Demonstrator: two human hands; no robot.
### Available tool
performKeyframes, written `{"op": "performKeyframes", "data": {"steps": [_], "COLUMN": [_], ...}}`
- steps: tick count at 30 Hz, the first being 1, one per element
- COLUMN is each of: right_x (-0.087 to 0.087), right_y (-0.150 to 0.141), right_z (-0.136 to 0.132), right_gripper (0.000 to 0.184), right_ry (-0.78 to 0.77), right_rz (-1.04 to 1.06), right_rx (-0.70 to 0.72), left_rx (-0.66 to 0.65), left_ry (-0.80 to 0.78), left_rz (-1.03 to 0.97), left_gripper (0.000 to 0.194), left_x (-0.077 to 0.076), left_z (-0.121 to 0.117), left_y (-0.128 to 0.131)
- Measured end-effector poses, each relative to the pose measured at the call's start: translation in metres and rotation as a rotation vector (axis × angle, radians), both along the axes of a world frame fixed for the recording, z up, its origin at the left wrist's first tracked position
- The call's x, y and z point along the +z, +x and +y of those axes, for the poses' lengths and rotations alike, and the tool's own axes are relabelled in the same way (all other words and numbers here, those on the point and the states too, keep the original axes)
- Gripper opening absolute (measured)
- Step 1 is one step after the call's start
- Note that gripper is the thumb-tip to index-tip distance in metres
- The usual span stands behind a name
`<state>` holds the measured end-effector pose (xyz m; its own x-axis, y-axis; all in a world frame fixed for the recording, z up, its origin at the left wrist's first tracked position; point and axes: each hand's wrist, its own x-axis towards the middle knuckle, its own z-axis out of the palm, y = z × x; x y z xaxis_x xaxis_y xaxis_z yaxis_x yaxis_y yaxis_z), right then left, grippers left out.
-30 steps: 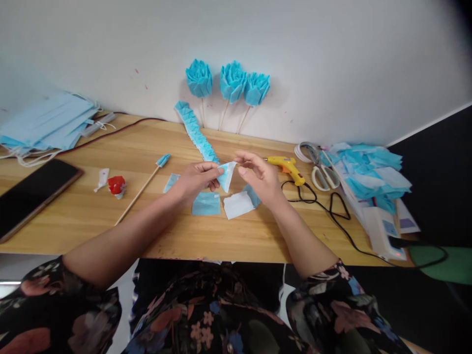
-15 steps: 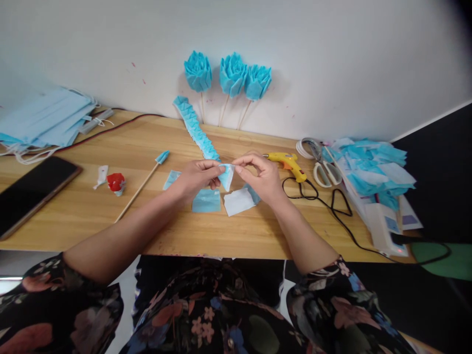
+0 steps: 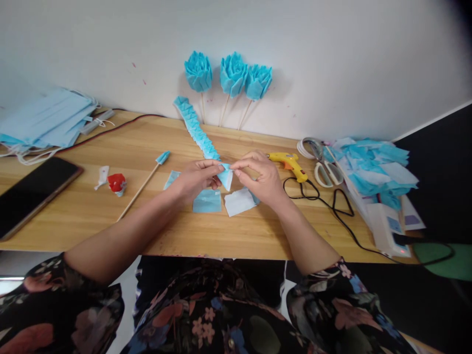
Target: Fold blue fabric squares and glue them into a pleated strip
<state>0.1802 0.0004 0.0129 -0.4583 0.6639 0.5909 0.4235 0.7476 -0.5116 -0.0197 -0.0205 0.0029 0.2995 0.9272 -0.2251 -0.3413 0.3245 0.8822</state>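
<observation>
Between my hands is a small piece of blue and white mask fabric (image 3: 226, 179), folded to a point at the bottom. My left hand (image 3: 201, 178) pinches its left side between thumb and fingers. At its upper right corner, my right hand (image 3: 257, 176) grips the edge with thumb and forefinger. Flat on the table below lie a blue fabric square (image 3: 207, 201) and a whitish one (image 3: 240, 202). A row of folded blue petals (image 3: 197, 130) stretches away behind my left hand. Left of that hand is a stick with a blue folded tip (image 3: 162, 157).
Three blue fabric flowers (image 3: 233, 74) on sticks lean on the wall. Right of my hands are a yellow glue gun (image 3: 289, 163) with its cord, scissors (image 3: 328, 174), tape (image 3: 310, 147) and a fabric pile (image 3: 376, 167). Leftward are a phone (image 3: 35, 194), a red wrapper (image 3: 117, 183) and face masks (image 3: 46, 118).
The top edge of the fabric piece has been folded over, so more blue shows at its top. My right fingers have shifted slightly down and inward. My left hand keeps its pinch.
</observation>
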Motion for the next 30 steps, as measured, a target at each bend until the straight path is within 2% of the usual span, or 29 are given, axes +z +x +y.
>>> {"op": "performKeyframes", "data": {"steps": [6, 13, 21, 25, 30], "right_x": [-0.0002, 0.0013, 0.003, 0.0059, 0.0039], "right_y": [0.0008, 0.0011, 0.0015, 0.0009, 0.0014], "right_z": [-0.0005, -0.0011, -0.0021, -0.0057, -0.0062], "right_gripper": [0.016, 0.02, 0.023, 0.022, 0.017], "right_ry": [0.033, 0.07, 0.071, -0.031, -0.364], "right_rz": [-0.025, -0.02, -0.02, 0.024, 0.288], "right_rx": [-0.007, -0.01, 0.03, 0.058, 0.065], "left_rx": [-0.019, -0.031, -0.011, 0.043, 0.078], "left_ry": [-0.003, 0.01, 0.022, 0.033, 0.035], "left_rz": [-0.052, -0.079, -0.025, 0.004, 0.027], "left_gripper": [0.013, 0.019, 0.022, 0.014, 0.01], "left_x": [-0.0023, 0.0024, 0.0007, -0.0026, 0.0013], "left_z": [0.0018, -0.0003, 0.0009, 0.0027, 0.0016], "left_y": [-0.0014, -0.0022, -0.0015, -0.0018, -0.0008]}}
